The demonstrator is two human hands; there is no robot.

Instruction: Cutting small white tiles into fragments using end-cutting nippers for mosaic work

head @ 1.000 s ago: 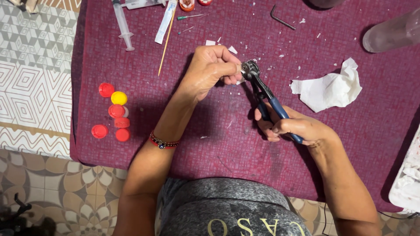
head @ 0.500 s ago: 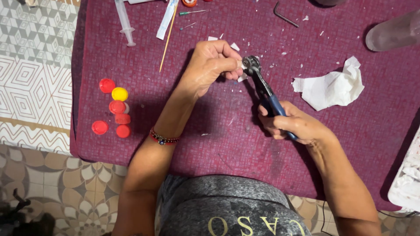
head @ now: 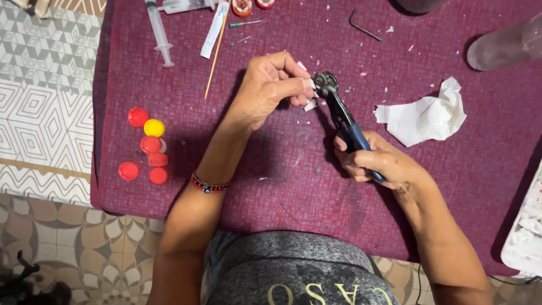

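**Pliers at the white scrap, both hands steady**

Since a second ago my two hands have barely shifted — the pliers [head: 342, 116] have tipped a touch more upright and the head sits a shade closer to my left thumb.

I hold the pliers in my right hand [head: 377, 162], fingers clamped round the blue handles low down, which gives me leverage and keeps my knuckles out of the way of the head. The dark head points up and away from me, and its jaws look closed on a small white piece [head: 309, 85], though the piece is too small to tell exactly how it is bitten. My left hand [head: 270, 87] meets the head from the left: thumb and forefinger are pinched together on that same white piece, feeding and steadying it right at the jaws. Another white scrap [head: 310, 105] lies just below the head, on the cloth.

Around the pliers, on the maroon bench [head: 226, 169]: right of them a crumpled white tissue [head: 424, 116]; well to their left a cluster of red and yellow bottle caps [head: 148, 146]; up and left a syringe [head: 158, 33] and a thin wooden stick [head: 215, 59]; up and right a bent hex key [head: 361, 26].
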